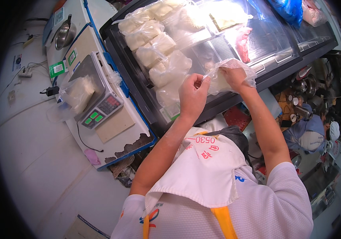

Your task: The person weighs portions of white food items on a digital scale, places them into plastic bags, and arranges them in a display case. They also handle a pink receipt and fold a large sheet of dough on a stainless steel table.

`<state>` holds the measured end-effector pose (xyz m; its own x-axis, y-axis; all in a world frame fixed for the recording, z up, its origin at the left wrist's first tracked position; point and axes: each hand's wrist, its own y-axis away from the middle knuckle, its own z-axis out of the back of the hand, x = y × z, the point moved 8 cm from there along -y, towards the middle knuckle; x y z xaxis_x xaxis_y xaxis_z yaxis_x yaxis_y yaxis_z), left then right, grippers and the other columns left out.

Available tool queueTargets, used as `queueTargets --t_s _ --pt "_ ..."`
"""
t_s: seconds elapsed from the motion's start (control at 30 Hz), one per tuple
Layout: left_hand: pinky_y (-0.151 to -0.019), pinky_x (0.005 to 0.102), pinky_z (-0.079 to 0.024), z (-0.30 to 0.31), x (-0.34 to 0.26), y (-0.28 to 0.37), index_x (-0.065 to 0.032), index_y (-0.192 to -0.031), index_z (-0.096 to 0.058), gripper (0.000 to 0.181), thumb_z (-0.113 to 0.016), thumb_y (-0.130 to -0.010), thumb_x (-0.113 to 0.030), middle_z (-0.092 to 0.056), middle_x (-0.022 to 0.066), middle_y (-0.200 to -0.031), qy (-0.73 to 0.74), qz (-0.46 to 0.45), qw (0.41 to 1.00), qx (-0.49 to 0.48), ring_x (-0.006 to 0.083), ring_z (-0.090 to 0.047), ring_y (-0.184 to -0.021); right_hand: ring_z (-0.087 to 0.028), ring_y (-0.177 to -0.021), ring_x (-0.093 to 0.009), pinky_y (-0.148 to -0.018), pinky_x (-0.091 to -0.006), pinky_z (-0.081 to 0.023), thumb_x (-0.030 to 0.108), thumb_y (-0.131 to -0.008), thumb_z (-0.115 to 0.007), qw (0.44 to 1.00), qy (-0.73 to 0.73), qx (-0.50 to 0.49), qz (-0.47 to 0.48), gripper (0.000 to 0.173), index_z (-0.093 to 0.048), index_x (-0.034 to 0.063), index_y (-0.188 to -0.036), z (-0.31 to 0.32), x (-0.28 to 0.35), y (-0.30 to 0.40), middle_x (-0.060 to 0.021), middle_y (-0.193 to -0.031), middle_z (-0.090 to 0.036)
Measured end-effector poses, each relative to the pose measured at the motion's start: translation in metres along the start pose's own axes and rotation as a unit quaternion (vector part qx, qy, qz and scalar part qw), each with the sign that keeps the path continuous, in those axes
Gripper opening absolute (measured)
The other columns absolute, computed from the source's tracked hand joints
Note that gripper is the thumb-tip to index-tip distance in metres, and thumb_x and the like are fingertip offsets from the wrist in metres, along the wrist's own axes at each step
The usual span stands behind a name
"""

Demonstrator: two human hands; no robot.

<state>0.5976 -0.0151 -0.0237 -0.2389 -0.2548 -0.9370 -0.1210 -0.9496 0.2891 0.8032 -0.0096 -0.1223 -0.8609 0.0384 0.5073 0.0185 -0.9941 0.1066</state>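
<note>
My left hand [194,94] pinches the gathered edge of a thin clear plastic bag [249,67] between thumb and fingers. Inside the bag's mouth is my right hand [233,78], its fingertips partly hidden by the film, so its grip is unclear. Both hands are over the near edge of a glass-topped display case [185,44]. Left of them, several plastic bags of pale, blocky food [155,53] are lined up on the glass. A strip of raw meat [243,44] shows beyond the right hand, beside a pale folded stack [227,16] under glare.
At left, a digital scale [102,104] bears a bagged pale food block [82,91]. A metal pan [65,34] sits farther back on the white counter [140,125]. A blue plastic bag [288,10] is at the far right. Low at right, a person [304,131] is near cups and cookware.
</note>
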Motion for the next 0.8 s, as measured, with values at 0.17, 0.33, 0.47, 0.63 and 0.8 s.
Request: queueTargets --t_s 0.17,0.33,0.47,0.63,0.8 --pt "-0.064 0.0285 -0.048 0.001 0.002 0.001 0.0015 -0.09 -0.068 0.02 -0.074 -0.096 -0.016 -0.067 0.0029 -0.076 -0.006 -0.007 1.0 -0.006 0.0089 -0.059 -0.067 -0.068 -0.106 -0.035 -0.094 -0.0451 -0.053 0.019 -0.094 -0.066 0.998 0.032 -0.028 0.04 0.021 -0.078 0.0096 -0.109 0.004 0.004 0.002 -0.0146 -0.109 -0.075" --pt "-0.068 0.0265 -0.049 0.002 0.003 0.003 0.0008 -0.092 -0.071 0.022 -0.075 -0.097 -0.02 -0.071 0.001 -0.079 -0.011 0.001 1.0 -0.001 0.0063 -0.061 -0.071 -0.071 -0.103 -0.035 -0.09 -0.0445 -0.055 0.017 -0.093 -0.065 0.998 0.052 -0.012 0.031 0.019 -0.078 0.0086 -0.104 0.007 0.012 0.003 -0.0154 -0.104 -0.076" --pt "-0.069 0.0267 -0.049 0.003 0.002 0.002 0.0007 -0.093 -0.071 0.022 -0.075 -0.097 -0.02 -0.071 0.0014 -0.079 -0.024 -0.01 1.0 -0.001 0.0066 -0.061 -0.072 -0.07 -0.105 -0.034 -0.089 -0.0444 -0.055 0.013 -0.09 -0.063 0.998 0.06 -0.008 0.021 0.016 -0.076 0.0055 -0.096 0.012 0.016 0.007 -0.0157 -0.1 -0.075" --pt "-0.069 0.0268 -0.05 0.002 0.002 0.002 0.0007 -0.093 -0.072 0.021 -0.075 -0.097 -0.02 -0.072 0.0016 -0.079 -0.023 -0.004 1.0 0.0 0.007 -0.062 -0.072 -0.07 -0.098 -0.036 -0.085 -0.0452 -0.055 0.011 -0.088 -0.063 0.996 0.044 -0.05 0.063 0.013 -0.074 0.005 -0.092 0.018 0.022 0.012 -0.0155 -0.095 -0.073" --pt "-0.068 0.0273 -0.05 0.002 -0.002 0.002 0.0004 -0.092 -0.071 0.021 -0.075 -0.097 -0.02 -0.07 0.001 -0.078 -0.018 -0.011 1.0 -0.004 0.0068 -0.061 -0.071 -0.069 -0.096 -0.038 -0.083 -0.0469 -0.054 0.01 -0.089 -0.063 0.996 0.023 -0.058 0.064 0.01 -0.071 0.0047 -0.091 0.015 0.02 0.014 -0.0161 -0.095 -0.072"
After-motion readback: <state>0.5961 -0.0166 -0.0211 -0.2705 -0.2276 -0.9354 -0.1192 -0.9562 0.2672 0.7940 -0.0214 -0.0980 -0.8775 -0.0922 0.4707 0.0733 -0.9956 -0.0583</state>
